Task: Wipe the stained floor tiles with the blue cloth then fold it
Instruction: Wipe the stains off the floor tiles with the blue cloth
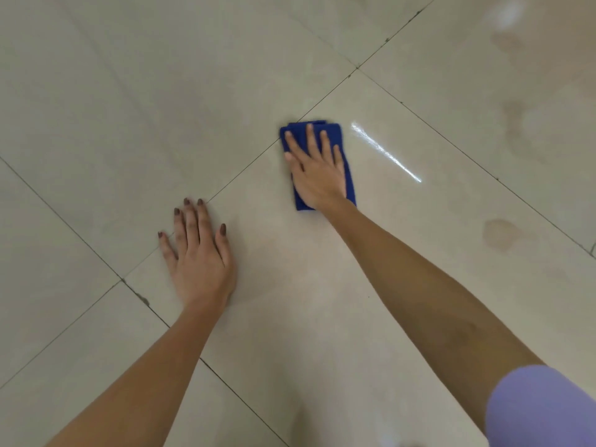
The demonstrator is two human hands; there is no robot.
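A folded blue cloth (349, 175) lies flat on the pale floor tiles (419, 301), near a grout line at the middle of the view. My right hand (317, 171) presses down on the cloth with fingers spread, covering most of it. My left hand (198, 256) rests flat on the floor to the lower left, fingers apart, holding nothing. A brownish stain (498, 235) marks the same tile to the right of the cloth. Fainter stains (512, 114) show on the tile at the far right.
Dark grout lines (245, 171) cross the floor diagonally. A bright streak of reflected light (387, 153) lies just right of the cloth. A lilac sleeve (541, 411) covers my right upper arm at the bottom right corner.
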